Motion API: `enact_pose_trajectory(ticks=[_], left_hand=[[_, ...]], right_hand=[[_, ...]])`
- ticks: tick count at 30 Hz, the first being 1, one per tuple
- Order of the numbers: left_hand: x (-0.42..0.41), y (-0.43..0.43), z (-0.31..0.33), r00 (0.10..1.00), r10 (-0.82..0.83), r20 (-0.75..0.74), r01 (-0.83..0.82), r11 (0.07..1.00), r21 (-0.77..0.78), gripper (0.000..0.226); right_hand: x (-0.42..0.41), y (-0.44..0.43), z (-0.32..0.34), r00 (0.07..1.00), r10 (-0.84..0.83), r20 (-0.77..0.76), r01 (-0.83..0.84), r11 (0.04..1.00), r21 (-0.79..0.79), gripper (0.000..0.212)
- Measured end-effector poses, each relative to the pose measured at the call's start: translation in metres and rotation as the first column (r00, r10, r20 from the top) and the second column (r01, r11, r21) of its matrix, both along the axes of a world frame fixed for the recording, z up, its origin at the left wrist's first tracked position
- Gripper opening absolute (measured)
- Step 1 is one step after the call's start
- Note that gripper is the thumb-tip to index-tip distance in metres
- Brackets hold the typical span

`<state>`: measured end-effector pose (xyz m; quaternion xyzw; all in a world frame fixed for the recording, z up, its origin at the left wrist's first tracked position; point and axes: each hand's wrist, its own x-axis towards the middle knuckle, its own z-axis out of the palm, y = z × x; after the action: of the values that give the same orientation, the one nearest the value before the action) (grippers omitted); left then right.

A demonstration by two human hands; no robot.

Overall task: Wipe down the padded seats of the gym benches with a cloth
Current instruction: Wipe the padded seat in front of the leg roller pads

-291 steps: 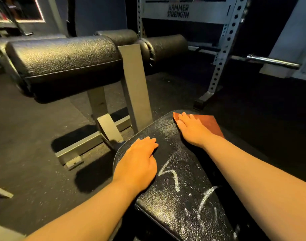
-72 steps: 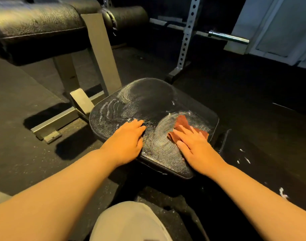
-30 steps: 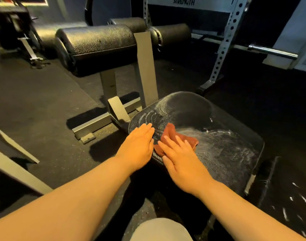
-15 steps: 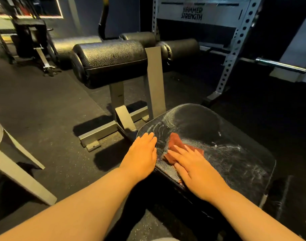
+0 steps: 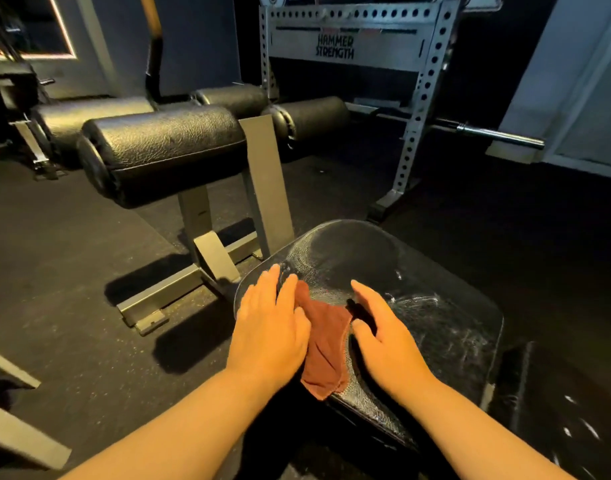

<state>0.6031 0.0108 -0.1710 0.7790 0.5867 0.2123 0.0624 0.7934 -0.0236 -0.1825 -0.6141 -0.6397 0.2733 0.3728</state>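
A black padded seat [image 5: 418, 282] fills the lower right of the head view, streaked with pale wipe marks. A rust-red cloth [image 5: 326, 344] lies crumpled on its near left corner and hangs a little over the front edge. My left hand [image 5: 271, 327] lies flat with straight fingers on the seat's left edge, its side touching the cloth. My right hand [image 5: 380, 327] is just right of the cloth, fingers extended and slightly lifted, holding nothing.
Black roller pads [image 5: 165, 147] on a grey steel frame [image 5: 266, 188] stand just beyond the seat. A perforated Hammer Strength rack [image 5: 418, 98] and a barbell end [image 5: 501, 136] are behind. Dark rubber floor [image 5: 72, 265] lies left; grey bars [image 5: 20, 438] cross the bottom left.
My right hand has come off the cloth and shifted right, leaving the cloth lying between both hands. The view has tilted up slightly.
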Motion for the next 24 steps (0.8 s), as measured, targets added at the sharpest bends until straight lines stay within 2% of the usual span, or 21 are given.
enact_pose_trajectory(ticks=[2,4,7,9,12,15,17,21,24], left_hand=[[0.016,-0.009,-0.010,0.975,-0.157,-0.159,0.152,0.987,-0.043,0.066],[0.020,-0.012,-0.025,0.931,-0.227,-0.285,0.212,0.974,-0.080,0.076],[0.008,0.005,-0.036,0.905,-0.259,-0.337,0.253,0.965,-0.063,0.066],[-0.002,0.023,-0.038,0.906,-0.196,-0.375,0.203,0.979,-0.022,0.062],[-0.004,0.034,-0.029,0.944,0.004,-0.331,-0.014,1.000,-0.026,0.062],[0.018,0.021,-0.028,0.953,0.084,-0.290,-0.124,0.985,-0.121,0.070],[0.031,0.004,-0.029,0.964,0.017,-0.265,-0.063,0.984,-0.168,0.083],[0.017,0.005,-0.023,0.944,-0.206,-0.257,0.174,0.975,-0.140,0.086],[0.001,0.028,-0.016,0.947,-0.155,-0.280,0.131,0.986,-0.105,0.082]], right_hand=[[0.011,0.001,-0.007,0.992,-0.023,0.121,0.024,1.000,-0.006,0.055],[0.014,0.001,-0.017,0.973,0.015,0.232,-0.014,1.000,-0.006,0.054],[0.010,0.006,-0.023,0.930,0.036,0.366,-0.042,0.999,0.007,0.051],[0.009,0.007,-0.023,0.900,0.037,0.434,-0.047,0.999,0.013,0.050],[0.009,0.005,-0.016,0.890,0.046,0.453,-0.045,0.999,-0.013,0.050],[0.006,0.002,-0.014,0.888,0.039,0.458,-0.035,0.999,-0.018,0.050],[0.007,0.001,-0.012,0.887,0.028,0.460,-0.032,0.999,0.002,0.051],[0.013,0.004,-0.012,0.895,0.025,0.445,-0.029,1.000,0.001,0.051],[0.019,0.008,-0.017,0.891,0.013,0.454,-0.025,0.999,0.020,0.051]])
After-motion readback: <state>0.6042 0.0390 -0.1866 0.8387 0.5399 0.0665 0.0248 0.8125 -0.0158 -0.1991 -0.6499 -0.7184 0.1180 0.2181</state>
